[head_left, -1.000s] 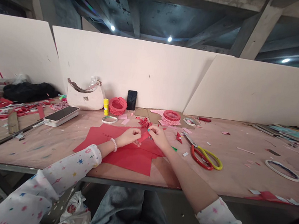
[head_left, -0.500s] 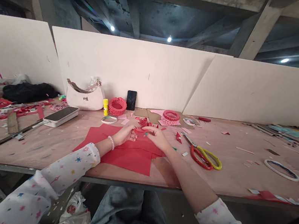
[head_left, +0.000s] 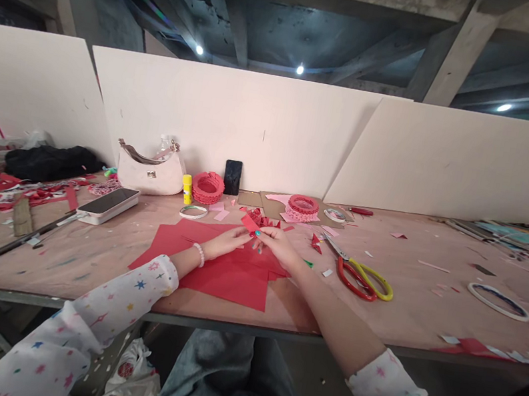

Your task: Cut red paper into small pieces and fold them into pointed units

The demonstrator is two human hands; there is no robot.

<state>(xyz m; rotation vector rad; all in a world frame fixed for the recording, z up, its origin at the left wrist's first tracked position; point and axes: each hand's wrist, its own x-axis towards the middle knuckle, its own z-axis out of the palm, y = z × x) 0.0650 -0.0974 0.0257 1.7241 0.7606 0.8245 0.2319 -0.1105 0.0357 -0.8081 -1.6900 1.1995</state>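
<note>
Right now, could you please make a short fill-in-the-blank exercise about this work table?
The bead bracelet is on the ____ wrist.
The scissors have red and ____ handles.
The small paper piece between the left hand and right hand is ____.
The phone leans against a ____ board.

left; yellow; red; white

Our two arms [head_left: 328, 303] reach out in front of us, bare at the wrists. Our left hand [head_left: 224, 240] and right hand [head_left: 279, 244] stay low and close together, and our fingertips [head_left: 259, 234] bend in to pinch.
</note>
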